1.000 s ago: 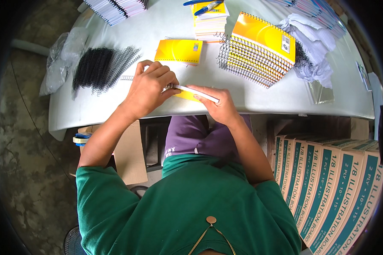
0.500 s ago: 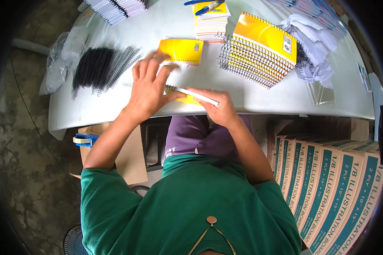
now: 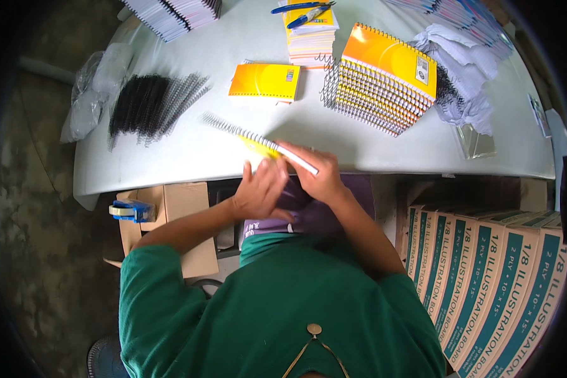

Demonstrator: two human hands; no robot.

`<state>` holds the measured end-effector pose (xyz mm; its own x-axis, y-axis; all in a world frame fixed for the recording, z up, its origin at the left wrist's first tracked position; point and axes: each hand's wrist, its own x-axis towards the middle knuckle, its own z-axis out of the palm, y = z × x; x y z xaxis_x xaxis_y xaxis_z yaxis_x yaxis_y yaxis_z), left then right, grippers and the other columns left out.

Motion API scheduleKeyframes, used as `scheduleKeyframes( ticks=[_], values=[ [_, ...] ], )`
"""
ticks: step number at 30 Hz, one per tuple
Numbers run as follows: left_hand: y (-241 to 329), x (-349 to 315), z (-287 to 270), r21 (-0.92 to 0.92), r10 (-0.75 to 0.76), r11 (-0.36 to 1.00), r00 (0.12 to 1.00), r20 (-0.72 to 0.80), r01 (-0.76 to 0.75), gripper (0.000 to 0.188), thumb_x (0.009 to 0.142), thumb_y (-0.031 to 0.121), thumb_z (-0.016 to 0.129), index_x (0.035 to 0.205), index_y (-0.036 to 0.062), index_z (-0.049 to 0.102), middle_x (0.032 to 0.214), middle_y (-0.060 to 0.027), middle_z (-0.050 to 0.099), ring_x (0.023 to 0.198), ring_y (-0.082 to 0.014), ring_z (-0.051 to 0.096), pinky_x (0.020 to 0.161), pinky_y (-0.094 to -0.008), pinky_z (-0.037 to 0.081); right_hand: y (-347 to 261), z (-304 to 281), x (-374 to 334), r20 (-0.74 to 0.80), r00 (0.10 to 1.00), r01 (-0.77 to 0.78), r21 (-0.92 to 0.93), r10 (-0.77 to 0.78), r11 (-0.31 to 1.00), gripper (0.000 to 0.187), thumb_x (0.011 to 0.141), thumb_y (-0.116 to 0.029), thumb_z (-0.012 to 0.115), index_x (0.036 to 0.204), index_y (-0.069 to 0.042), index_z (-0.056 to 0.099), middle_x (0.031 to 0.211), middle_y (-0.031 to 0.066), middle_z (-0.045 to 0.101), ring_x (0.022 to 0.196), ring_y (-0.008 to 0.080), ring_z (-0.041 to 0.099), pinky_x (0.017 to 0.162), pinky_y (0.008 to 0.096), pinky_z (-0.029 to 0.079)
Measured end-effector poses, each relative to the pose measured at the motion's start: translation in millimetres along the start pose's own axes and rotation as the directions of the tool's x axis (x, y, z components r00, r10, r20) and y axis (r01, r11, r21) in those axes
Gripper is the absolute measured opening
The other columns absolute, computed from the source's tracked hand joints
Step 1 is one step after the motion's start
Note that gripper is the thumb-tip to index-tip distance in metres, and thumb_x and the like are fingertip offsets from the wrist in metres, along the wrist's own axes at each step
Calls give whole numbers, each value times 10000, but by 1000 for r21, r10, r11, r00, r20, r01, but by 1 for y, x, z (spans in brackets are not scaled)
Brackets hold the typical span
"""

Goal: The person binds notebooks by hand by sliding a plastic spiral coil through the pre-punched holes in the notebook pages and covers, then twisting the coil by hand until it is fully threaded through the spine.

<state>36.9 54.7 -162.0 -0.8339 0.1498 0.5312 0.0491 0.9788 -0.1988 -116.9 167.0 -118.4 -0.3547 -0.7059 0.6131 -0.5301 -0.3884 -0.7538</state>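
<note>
My right hand grips a small yellow notebook on edge near the table's front, its white page edges showing by the fingers. A spiral wire coil runs along the notebook's upper edge and sticks out past its far left end. My left hand is just below the notebook, fingers spread and a little blurred; I see nothing held in it. Beyond them lies another yellow notebook, flat on the table. To the left is a pile of loose black coils.
Spiral-bound yellow notebooks stand in a stack at right, beside crumpled white wrapping. Pens rest on another notebook stack. Clear plastic bags lie at the left edge. Below are a tape dispenser and several cartons.
My left hand has come down from above the notebook toward my body. The coil now shows plainly along the notebook's edge. My right hand keeps its hold, slightly lower.
</note>
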Motion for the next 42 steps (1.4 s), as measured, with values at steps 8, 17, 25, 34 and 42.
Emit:
scheduleKeyframes(
  ticks=[8, 17, 25, 34, 42],
  values=[
    [-1, 5, 5, 59, -89, 995, 989, 122, 82, 1223, 643, 847, 304, 1266, -203, 221, 1310, -432, 179, 1235, -582, 163, 921, -723, 66, 7, 6, -6, -33, 999, 40, -6, -41, 999, 545, 719, 63, 561, 1244, -67, 492, 1085, 124, 612, 860, 304, 627, 729, 362, 518],
    [4, 27, 5, -89, -123, 988, 992, 28, 125, 1047, 633, 794, 454, 1203, -81, 367, 1220, -386, 324, 1133, -546, 321, 845, -727, 210, 2, 6, -8, 29, 999, -32, 39, 31, 999, 670, 727, 13, 590, 1343, -73, 342, 1129, 75, 603, 844, 293, 632, 702, 360, 521],
    [4, 40, -3, -100, -65, 993, 997, 31, 68, 1120, 589, 848, 390, 1195, -93, 369, 1236, -384, 298, 1136, -586, 262, 862, -721, 155, 2, 2, -2, 73, 991, -118, 52, 114, 992, 684, 761, -56, 605, 1370, -92, 294, 1094, 95, 617, 855, 329, 623, 726, 362, 515],
    [6, 47, 5, -180, -132, 973, 988, 83, 145, 1240, 628, 811, 421, 1338, -153, 99, 1377, -361, 125, 1250, -581, 108, 896, -724, 140, 2, -3, -3, 118, 974, -215, 214, 193, 953, 719, 804, -106, 609, 1393, -97, 196, 1075, 144, 620, 925, 331, 617, 794, 371, 496],
    [-5, 83, -18, -197, -269, 944, 963, -3, 263, 1142, 641, 794, 414, 1317, -98, 189, 1335, -396, 153, 1226, -587, 151, 924, -708, 108, 14, 2, -1, 40, 981, -196, 203, 192, 959, 727, 829, -119, 587, 1405, -107, 144, 1044, 160, 633, 933, 348, 618, 812, 385, 479]
  ],
)
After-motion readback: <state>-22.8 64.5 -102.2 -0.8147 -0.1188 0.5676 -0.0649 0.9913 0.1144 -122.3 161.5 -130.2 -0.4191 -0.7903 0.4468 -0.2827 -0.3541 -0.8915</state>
